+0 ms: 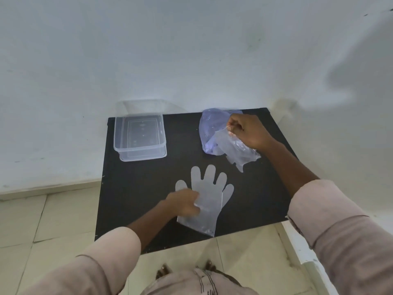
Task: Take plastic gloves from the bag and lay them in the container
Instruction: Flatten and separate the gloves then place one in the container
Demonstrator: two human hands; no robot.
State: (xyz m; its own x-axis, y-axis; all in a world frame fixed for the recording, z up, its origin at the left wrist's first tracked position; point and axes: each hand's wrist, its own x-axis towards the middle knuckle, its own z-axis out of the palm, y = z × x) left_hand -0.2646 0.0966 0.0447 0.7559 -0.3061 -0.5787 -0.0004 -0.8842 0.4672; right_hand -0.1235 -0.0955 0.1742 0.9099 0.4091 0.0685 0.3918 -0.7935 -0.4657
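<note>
A clear plastic glove (209,193) lies flat near the front of the black table (255,194), fingers pointing away from me. My left hand (184,202) rests on the glove's left edge near the cuff, fingers bent over it. At the back right sits a bluish plastic bag (209,128) with more clear gloves (240,154) spilling out of its mouth. My right hand (247,129) pinches the thin plastic at the bag's opening. A clear rectangular container (139,135) stands at the back left and holds nothing that I can see.
The container sits on its clear lid (146,157). A white wall rises right behind the table. Tiled floor (42,220) surrounds the table on the left and front, and my feet show at the bottom edge.
</note>
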